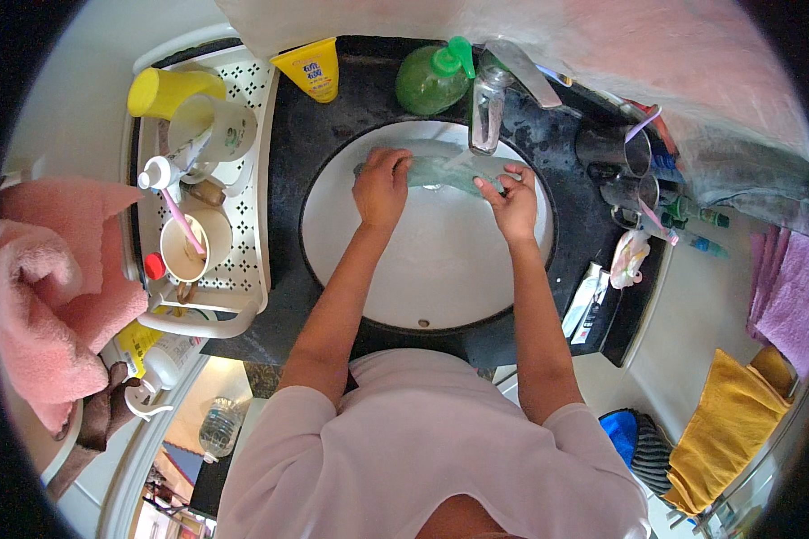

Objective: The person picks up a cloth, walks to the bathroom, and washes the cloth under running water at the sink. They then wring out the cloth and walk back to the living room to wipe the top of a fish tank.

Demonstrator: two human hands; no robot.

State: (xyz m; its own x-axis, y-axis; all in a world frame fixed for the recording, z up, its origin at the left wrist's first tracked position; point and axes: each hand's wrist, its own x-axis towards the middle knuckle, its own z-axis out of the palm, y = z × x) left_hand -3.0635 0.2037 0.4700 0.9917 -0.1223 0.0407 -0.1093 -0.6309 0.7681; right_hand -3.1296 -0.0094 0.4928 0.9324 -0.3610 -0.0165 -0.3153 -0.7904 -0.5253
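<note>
Stretched between both hands is a pale green, partly see-through wet-looking cloth [438, 172], held over the far part of the white oval sink [418, 269]. My left hand [381, 188] grips its left end from above, fingers curled and partly hidden. At the right end, my right hand [514, 205] pinches it between thumb and fingers. Just above the cloth is the spout of the chrome faucet [487, 118]. A short pale streak below the spout may be running water.
A green soap pump bottle [435, 77] and yellow tube [315, 71] stand behind the sink. Left is a white perforated rack [246, 232] with cups. Dark metal mugs [596, 148] and toothpaste tubes [583, 303] sit right. Towels, including a pink one [54, 269], hang at both sides.
</note>
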